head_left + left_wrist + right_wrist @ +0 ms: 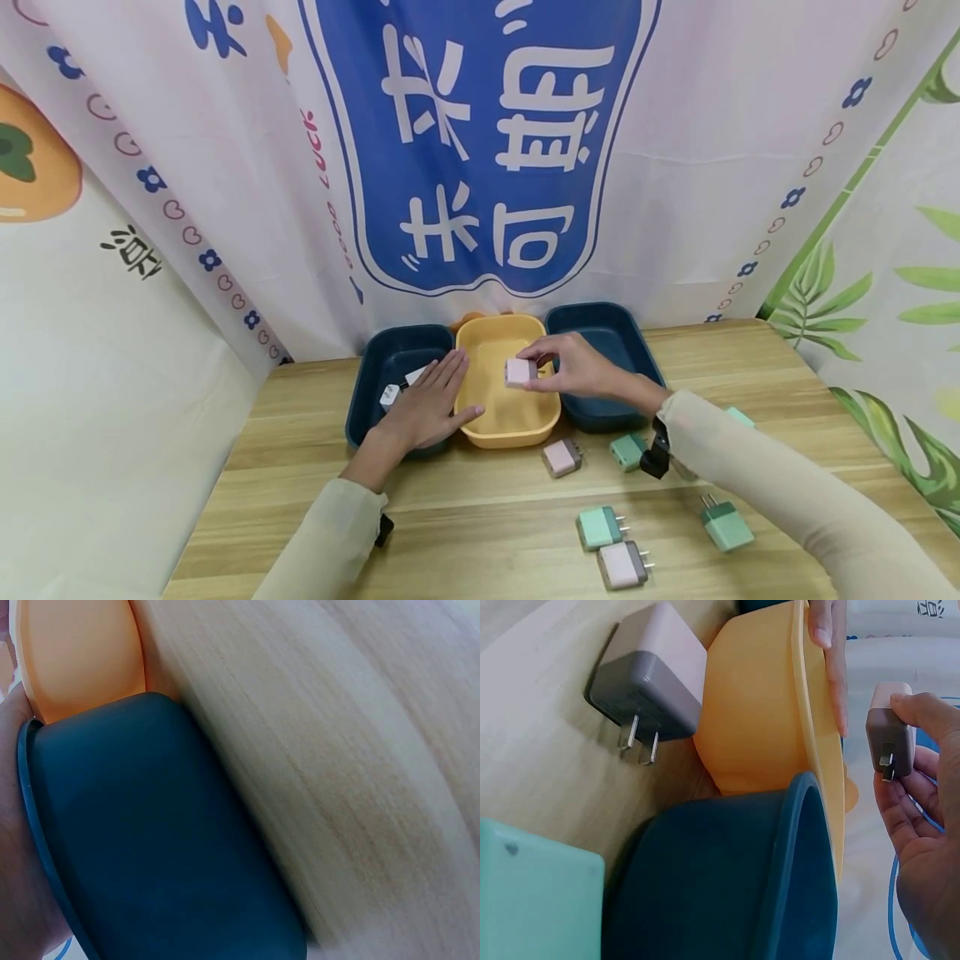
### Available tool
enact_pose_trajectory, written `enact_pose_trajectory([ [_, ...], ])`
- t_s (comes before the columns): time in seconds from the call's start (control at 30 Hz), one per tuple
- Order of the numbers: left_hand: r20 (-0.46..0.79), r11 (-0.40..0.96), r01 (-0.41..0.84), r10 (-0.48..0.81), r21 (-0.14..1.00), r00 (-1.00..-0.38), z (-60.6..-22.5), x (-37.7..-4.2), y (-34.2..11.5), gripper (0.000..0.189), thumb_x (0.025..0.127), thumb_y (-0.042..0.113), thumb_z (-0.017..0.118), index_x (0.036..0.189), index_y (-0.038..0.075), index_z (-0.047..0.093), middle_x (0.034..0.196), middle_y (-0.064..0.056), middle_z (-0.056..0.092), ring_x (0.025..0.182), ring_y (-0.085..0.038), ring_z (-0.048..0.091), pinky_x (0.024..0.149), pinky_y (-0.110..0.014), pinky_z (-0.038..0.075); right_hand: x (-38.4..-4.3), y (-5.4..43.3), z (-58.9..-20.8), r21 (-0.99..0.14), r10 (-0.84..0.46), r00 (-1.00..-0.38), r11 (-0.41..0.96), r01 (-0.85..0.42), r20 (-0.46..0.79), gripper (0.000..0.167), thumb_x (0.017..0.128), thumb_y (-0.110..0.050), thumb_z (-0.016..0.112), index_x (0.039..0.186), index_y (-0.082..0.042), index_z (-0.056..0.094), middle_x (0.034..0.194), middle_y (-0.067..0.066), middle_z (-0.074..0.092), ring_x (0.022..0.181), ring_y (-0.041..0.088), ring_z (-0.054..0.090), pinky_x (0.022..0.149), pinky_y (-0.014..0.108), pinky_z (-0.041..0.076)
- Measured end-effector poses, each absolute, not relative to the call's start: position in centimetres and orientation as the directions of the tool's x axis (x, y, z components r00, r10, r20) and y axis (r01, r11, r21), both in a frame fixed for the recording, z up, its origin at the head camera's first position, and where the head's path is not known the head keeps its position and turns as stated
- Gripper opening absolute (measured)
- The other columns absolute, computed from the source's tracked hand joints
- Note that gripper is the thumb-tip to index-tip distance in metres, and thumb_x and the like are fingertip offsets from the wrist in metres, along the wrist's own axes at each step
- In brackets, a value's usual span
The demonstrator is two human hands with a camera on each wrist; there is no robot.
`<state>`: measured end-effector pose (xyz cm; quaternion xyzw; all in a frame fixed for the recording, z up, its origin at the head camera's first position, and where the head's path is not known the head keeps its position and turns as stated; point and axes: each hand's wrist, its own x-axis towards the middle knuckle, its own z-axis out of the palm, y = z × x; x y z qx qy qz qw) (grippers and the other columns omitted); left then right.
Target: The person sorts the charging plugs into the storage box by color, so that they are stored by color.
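A pink-and-grey plug charger (519,372) is pinched between the thumb and fingers of my right hand (576,367), above the yellow tray (510,437). In the right wrist view its metal prongs point back toward the camera. My left hand (427,402) lies with straight fingers over the left dark blue tray (360,417) and reaches the yellow tray's near rim. White chargers (390,396) sit in that left tray, partly hidden by the hand. Another pink charger (561,458) lies on the table just in front of the yellow tray.
A second dark blue tray (600,418) stands right of the yellow one. Green chargers (598,528) and a pink one (622,565) lie on the wooden table (465,533), with more green ones near my right forearm. A printed curtain (675,208) hangs behind the trays.
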<state>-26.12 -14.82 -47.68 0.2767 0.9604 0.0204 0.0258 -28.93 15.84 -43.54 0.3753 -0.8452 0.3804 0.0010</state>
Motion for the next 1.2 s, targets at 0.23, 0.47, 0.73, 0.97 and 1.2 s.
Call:
enact_pose_trajectory([
  [0.23, -0.034, 0.85, 0.523, 0.526, 0.058, -0.85, -47.8, -26.1, -14.8, 0.095, 0.106, 0.072, 0.032, 0.17, 0.005, 0.011, 0.179, -0.009, 0.006, 0.166, -0.025, 0.004, 0.134, -0.046, 0.012, -30.0, 15.7, -43.8, -0.654, -0.621, -0.735, 0.441, -0.615, 0.272, 0.038, 0.088, -0.021, 0.089, 0.121, -0.005, 0.078, 0.108, 0.004, 0.077, 0.092, 0.017, 0.071, 0.089, 0.043, 0.064],
  [0.47, -0.06, 0.854, 0.517, 0.52, 0.059, -0.852, -47.7, -26.1, -14.7, 0.096, 0.106, 0.074, 0.029, 0.171, 0.007, 0.007, 0.179, -0.007, 0.001, 0.165, -0.023, 0.0, 0.134, -0.044, 0.007, -31.4, 15.3, -44.2, -0.648, -0.613, -0.744, 0.457, -0.61, 0.268, 0.037, 0.087, -0.018, 0.089, 0.12, -0.004, 0.079, 0.107, 0.005, 0.078, 0.091, 0.016, 0.072, 0.089, 0.042, 0.064],
  [0.73, -0.048, 0.856, 0.512, 0.516, 0.074, -0.855, -47.8, -26.2, -14.8, 0.096, 0.105, 0.074, 0.031, 0.171, 0.008, 0.007, 0.179, -0.007, 0.002, 0.166, -0.024, 0.002, 0.134, -0.045, 0.009, -32.5, 14.7, -44.8, -0.635, -0.612, -0.758, 0.498, -0.591, 0.225, 0.038, 0.088, -0.022, 0.089, 0.121, -0.006, 0.079, 0.11, 0.004, 0.078, 0.092, 0.015, 0.071, 0.089, 0.036, 0.064],
  [0.97, -0.061, 0.862, 0.501, 0.506, 0.08, -0.86, -47.8, -26.1, -14.7, 0.096, 0.105, 0.074, 0.032, 0.171, 0.008, 0.009, 0.179, -0.006, 0.001, 0.166, -0.023, 0.001, 0.134, -0.044, 0.007, -33.4, 14.3, -45.2, -0.614, -0.621, -0.754, 0.515, -0.598, 0.213, 0.037, 0.088, -0.022, 0.088, 0.119, -0.005, 0.079, 0.107, 0.003, 0.078, 0.09, 0.013, 0.069, 0.087, 0.034, 0.064],
  [1.2, -0.061, 0.861, 0.503, 0.507, 0.076, -0.86, -47.5, -25.9, -14.6, 0.095, 0.105, 0.073, 0.033, 0.171, 0.008, 0.009, 0.179, -0.006, 0.001, 0.165, -0.023, 0.0, 0.134, -0.044, 0.005, -34.3, 14.0, -45.4, -0.631, -0.621, -0.766, 0.53, -0.567, 0.167, 0.034, 0.088, -0.02, 0.088, 0.117, -0.005, 0.079, 0.101, 0.001, 0.078, 0.09, 0.013, 0.07, 0.088, 0.031, 0.063],
])
